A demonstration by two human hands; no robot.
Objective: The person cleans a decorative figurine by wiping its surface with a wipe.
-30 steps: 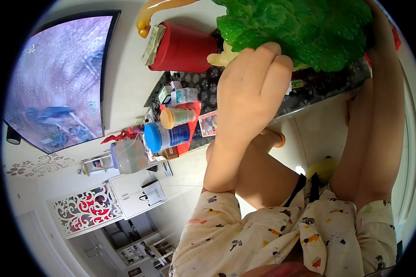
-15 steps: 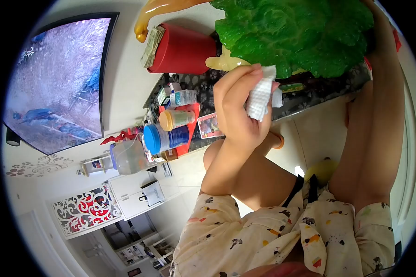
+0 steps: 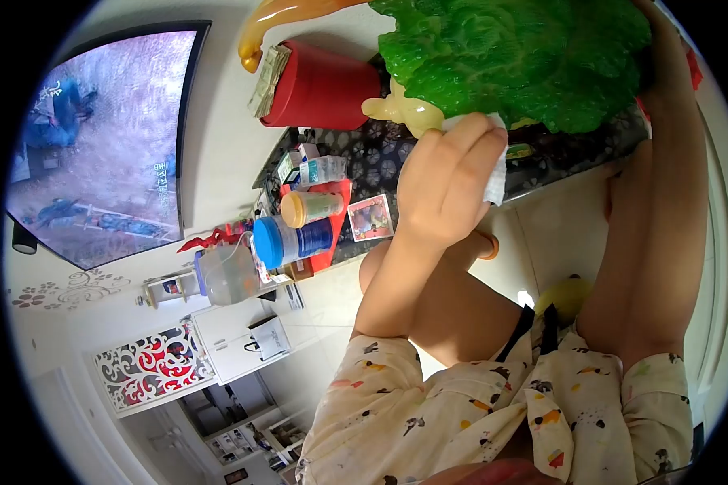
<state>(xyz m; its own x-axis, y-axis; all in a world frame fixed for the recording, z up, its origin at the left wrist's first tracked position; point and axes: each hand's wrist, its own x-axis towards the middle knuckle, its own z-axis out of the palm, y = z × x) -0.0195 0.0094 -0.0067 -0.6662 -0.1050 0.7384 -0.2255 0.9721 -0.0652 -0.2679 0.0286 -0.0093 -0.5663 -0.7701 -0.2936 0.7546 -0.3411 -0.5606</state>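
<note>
A glossy green cabbage ornament [image 3: 518, 61] fills the top middle of the view, with pale yellow rounded parts [image 3: 416, 113] at its lower left. My left hand [image 3: 449, 178] is closed around a folded white tissue [image 3: 497, 182] and presses it at the ornament's lower edge, by the pale part. My fingers cover most of the tissue. Up along the right side reaches my right arm [image 3: 675, 137]; its hand is hidden behind the ornament's right side, so its fingers do not show.
The ornament is over a dark flower-patterned table [image 3: 372, 158]. A red bucket [image 3: 323, 85] with banknotes [image 3: 268, 81] is left of it. Nearer are a blue-lidded can [image 3: 291, 242], a yellow-lidded jar [image 3: 311, 208], a small picture card [image 3: 370, 218] and a large television [image 3: 109, 145].
My left hand has moved right and turned knuckles-up, bringing the tissue against the ornament's lower edge. The picture card is now uncovered. The television picture has changed.
</note>
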